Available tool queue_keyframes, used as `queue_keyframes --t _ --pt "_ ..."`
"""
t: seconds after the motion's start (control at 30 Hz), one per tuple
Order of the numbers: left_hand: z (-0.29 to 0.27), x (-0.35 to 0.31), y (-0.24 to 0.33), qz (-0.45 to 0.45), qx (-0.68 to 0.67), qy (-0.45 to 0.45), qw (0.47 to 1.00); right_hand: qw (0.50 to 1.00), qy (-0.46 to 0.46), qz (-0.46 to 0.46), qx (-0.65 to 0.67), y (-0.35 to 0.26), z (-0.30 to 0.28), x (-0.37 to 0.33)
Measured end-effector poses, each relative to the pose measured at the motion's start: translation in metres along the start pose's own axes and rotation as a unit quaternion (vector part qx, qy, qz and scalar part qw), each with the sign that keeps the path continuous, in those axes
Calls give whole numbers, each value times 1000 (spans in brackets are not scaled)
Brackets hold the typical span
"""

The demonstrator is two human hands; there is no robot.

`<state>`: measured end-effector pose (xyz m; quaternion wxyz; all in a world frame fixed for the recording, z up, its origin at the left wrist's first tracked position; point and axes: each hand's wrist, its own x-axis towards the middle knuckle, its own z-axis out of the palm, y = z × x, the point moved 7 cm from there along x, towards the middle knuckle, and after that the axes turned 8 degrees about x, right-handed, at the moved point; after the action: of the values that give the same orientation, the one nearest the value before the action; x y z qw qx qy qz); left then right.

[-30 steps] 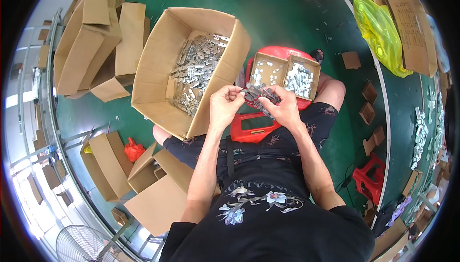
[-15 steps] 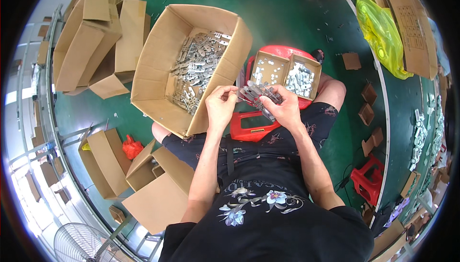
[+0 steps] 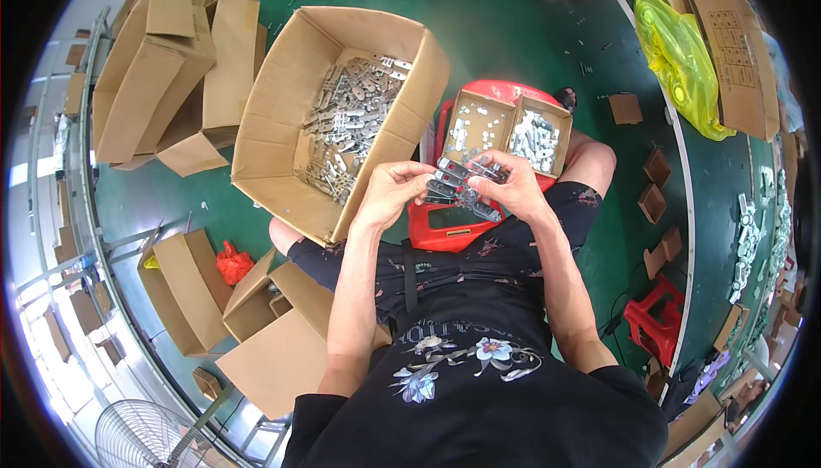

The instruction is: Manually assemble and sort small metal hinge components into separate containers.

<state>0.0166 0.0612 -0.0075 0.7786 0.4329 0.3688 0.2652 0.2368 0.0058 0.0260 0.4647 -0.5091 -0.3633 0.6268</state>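
Metal brackets (image 3: 457, 187) slanting lower-right, in tight grip of left hand (image 3: 392, 196) and right hand (image 3: 511, 186).

A large open brown cardboard box (image 3: 282, 117) stands on the green floor ahead and to the left, part-filled with grey metal parts, and two small open brown boxes (image 3: 509, 130) sit side by side on a red stool just beyond the hands. More brown cartons, some flattened and some open, lie stacked at the upper left (image 3: 162, 57) and near the lower left (image 3: 256, 331). At the upper right a flat brown carton with a printed panel (image 3: 735, 44) lies beside a yellow-green plastic bag (image 3: 676, 53), with a few tiny brown boxes (image 3: 654, 203) scattered on the floor below.
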Motion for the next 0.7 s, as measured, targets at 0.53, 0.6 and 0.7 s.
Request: queue_keyframes --t 0.53,0.6,0.7 --pt "17 14 11 -30 157 6 987 982 8 -72 -177 -20 3 -6" --pt "22 15 12 -60 167 -3 984 990 44 -63 -119 -13 -8 -8" --pt "27 22 7 -71 213 -14 974 989 69 -61 -117 -8 -18 -14"
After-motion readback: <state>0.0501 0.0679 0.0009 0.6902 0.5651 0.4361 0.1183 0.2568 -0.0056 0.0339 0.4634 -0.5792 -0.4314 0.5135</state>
